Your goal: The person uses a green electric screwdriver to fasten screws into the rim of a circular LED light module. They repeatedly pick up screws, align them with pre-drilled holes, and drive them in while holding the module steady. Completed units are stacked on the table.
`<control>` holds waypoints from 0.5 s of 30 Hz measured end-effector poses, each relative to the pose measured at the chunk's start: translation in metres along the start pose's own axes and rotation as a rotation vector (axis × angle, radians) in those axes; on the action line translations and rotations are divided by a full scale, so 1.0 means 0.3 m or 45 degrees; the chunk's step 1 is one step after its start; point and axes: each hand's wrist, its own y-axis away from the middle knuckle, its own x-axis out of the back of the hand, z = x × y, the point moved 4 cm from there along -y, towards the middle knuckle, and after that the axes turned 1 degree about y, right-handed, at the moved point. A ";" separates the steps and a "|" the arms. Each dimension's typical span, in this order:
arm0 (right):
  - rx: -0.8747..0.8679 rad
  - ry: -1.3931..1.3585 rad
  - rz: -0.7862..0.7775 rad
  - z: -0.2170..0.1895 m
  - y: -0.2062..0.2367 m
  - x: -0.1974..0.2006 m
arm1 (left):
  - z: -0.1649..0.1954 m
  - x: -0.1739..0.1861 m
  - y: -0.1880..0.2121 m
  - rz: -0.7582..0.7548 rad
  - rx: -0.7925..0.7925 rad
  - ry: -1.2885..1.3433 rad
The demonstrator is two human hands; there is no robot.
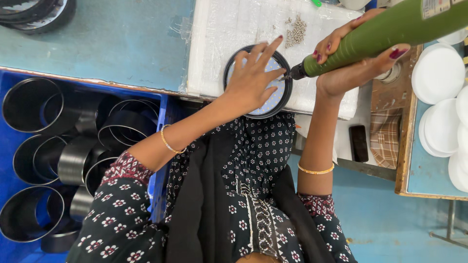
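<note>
My left hand [253, 78] lies flat, fingers spread, on a round black lamp housing [287, 90] whose white board with dotted lights shows under the palm. The housing rests on a white foam pad [229, 29] wrapped in clear film. My right hand [351, 63] grips a green electric screwdriver [390, 29]; its dark tip touches the housing's right rim, right beside my left fingertips. A small heap of silver screws [296, 31] lies on the pad just beyond the housing.
A blue crate [12, 204] at the left holds several black metal rings. White round covers [438, 73] are stacked at the right. A black phone [359, 142] lies on the bench edge near a checked cloth [386, 139].
</note>
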 end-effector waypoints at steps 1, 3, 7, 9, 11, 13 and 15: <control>-0.005 0.003 0.021 -0.004 0.006 0.001 | 0.000 0.018 0.014 -0.013 -0.005 -0.074; -0.014 0.009 0.063 -0.013 0.020 0.001 | -0.011 0.051 0.041 -0.036 0.043 -0.160; -0.003 -0.041 0.080 -0.030 0.049 -0.009 | -0.005 0.069 0.068 -0.068 0.094 -0.212; -0.007 -0.048 0.084 -0.028 0.057 -0.012 | 0.000 0.071 0.076 -0.070 0.094 -0.220; -0.036 -0.067 0.083 -0.020 0.059 -0.010 | 0.001 0.071 0.083 -0.074 0.098 -0.225; -0.077 -0.110 0.084 -0.009 0.059 -0.004 | 0.000 0.069 0.086 -0.079 0.108 -0.224; -0.105 -0.155 0.098 0.001 0.060 0.003 | -0.003 0.066 0.088 -0.079 0.111 -0.215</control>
